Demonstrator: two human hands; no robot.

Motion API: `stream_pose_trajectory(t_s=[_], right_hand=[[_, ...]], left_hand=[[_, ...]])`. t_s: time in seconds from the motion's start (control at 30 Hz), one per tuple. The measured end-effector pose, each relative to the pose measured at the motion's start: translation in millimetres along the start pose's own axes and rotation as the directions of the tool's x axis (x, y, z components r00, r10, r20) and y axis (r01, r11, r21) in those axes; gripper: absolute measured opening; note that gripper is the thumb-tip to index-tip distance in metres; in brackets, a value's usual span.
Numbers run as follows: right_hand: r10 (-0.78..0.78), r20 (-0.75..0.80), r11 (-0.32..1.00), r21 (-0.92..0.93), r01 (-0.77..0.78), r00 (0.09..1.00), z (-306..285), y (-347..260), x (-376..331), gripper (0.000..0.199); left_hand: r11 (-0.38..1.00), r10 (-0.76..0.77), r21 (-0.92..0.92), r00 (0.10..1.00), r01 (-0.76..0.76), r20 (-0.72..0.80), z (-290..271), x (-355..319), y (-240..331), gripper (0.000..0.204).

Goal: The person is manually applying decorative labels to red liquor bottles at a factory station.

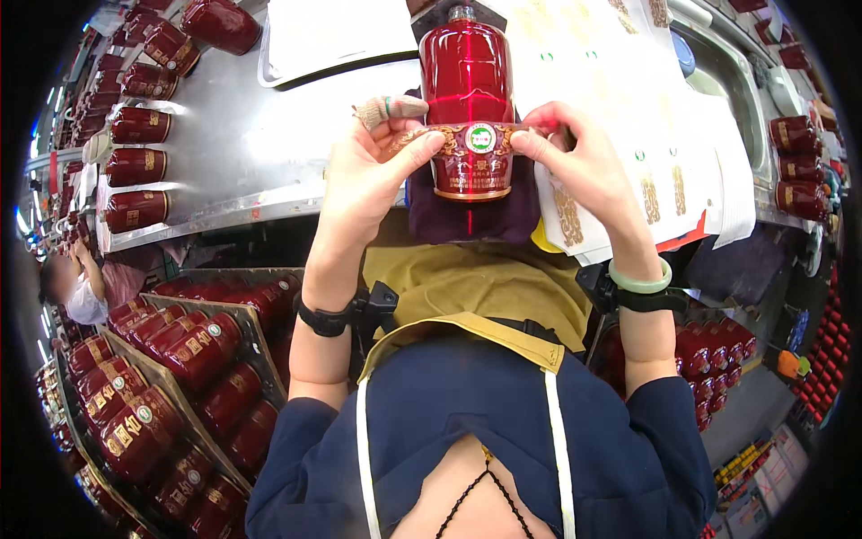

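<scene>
Pinching a patterned strip (460, 137) across a red bottle (467, 76), left hand (366, 166), right hand (588, 162), crate (268, 354) of maroon jars (205, 350)

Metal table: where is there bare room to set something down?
The widest bare patch of table lies between the left row of bottles and the left hand, nearer than the white tray. The centre bottle and label sheets crowd the middle and right.

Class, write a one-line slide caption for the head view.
Left hand and right hand hold a gold-patterned label strip across a glossy red bottle.
</scene>
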State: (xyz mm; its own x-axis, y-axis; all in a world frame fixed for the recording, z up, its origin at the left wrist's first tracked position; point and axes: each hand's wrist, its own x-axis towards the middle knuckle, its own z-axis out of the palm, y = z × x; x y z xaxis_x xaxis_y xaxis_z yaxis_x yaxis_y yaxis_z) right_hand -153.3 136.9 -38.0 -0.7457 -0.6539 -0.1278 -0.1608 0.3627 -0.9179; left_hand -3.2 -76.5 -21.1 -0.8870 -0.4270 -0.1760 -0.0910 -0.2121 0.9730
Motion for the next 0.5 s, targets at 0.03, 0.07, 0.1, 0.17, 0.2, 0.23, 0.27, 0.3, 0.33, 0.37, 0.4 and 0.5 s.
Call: stream_pose_trajectory(t_s=[0.03,0.07,0.1,0.17,0.2,0.23,0.27,0.3,0.33,0.37,0.4,0.5], right_hand=[[0.02,-0.061,0.998,-0.057,-0.023,0.998,-0.8,0.5,0.6,0.035],[0.12,-0.084,0.988,-0.09,-0.127,0.989,-3.2,0.2,1.9,0.043],[0.094,-0.061,0.992,-0.075,-0.098,0.994,-4.2,-0.7,1.8,0.043],[-0.074,-0.371,0.986,-0.165,0.013,0.926,-5.9,-4.8,0.7,0.038],[-0.07,-0.376,0.996,-0.081,0.043,0.924,-7.1,-7.8,-3.6,0.028],[-0.156,-0.369,0.987,-0.102,0.127,0.916,-6.7,-11.3,-6.4,0.028],[-0.158,-0.307,0.987,-0.026,0.157,0.938,-6.2,-14.9,-10.9,0.025],[-0.155,-0.263,0.983,0.049,0.174,0.952,-5.3,-18.7,-15.2,0.023],[-0.215,-0.212,0.962,0.124,0.245,0.953,-3.4,-22.2,-17.6,0.021],[-0.178,-0.198,0.971,0.125,0.205,0.964,-1.1,-25.7,-20.4,0.021],[-0.194,-0.205,0.957,0.177,0.232,0.959,1.2,-29.0,-21.3,0.02],[-0.236,-0.246,0.929,0.228,0.293,0.94,8.5,-37.8,-23.3,0.018]], left_hand=[[1.0,-0.007,-0.026,1.0,0.007,0.003,-0.6,0.3,-0.7,0.034],[1.0,-0.013,-0.017,1.0,0.013,0.002,-1.2,0.8,-1.5,0.034],[1.0,-0.008,-0.005,1.0,0.008,0.011,-1.8,1.1,-2.3,0.036],[1.0,-0.001,0.006,1.0,0.0,0.018,-2.9,1.4,-3.6,0.038],[1.0,-0.003,0.002,1.0,0.003,0.018,-3.2,1.3,-4.2,0.039],[1.0,-0.006,-0.012,1.0,0.007,0.02,-3.4,1.4,-4.7,0.039],[1.0,-0.008,-0.001,1.0,0.008,0.021,-3.6,1.5,-5.2,0.039],[1.0,-0.013,-0.01,1.0,0.013,0.025,-3.8,1.7,-5.4,0.039],[1.0,-0.018,-0.018,0.999,0.019,0.029,-4.0,1.7,-5.7,0.039],[1.0,-0.018,-0.018,0.999,0.019,0.029,-4.1,1.6,-6.0,0.039],[0.999,-0.024,-0.029,0.999,0.025,0.028,-4.5,1.4,-6.2,0.038],[0.997,-0.045,-0.065,0.999,0.047,0.029,-6.3,0.9,-7.2,0.035]])
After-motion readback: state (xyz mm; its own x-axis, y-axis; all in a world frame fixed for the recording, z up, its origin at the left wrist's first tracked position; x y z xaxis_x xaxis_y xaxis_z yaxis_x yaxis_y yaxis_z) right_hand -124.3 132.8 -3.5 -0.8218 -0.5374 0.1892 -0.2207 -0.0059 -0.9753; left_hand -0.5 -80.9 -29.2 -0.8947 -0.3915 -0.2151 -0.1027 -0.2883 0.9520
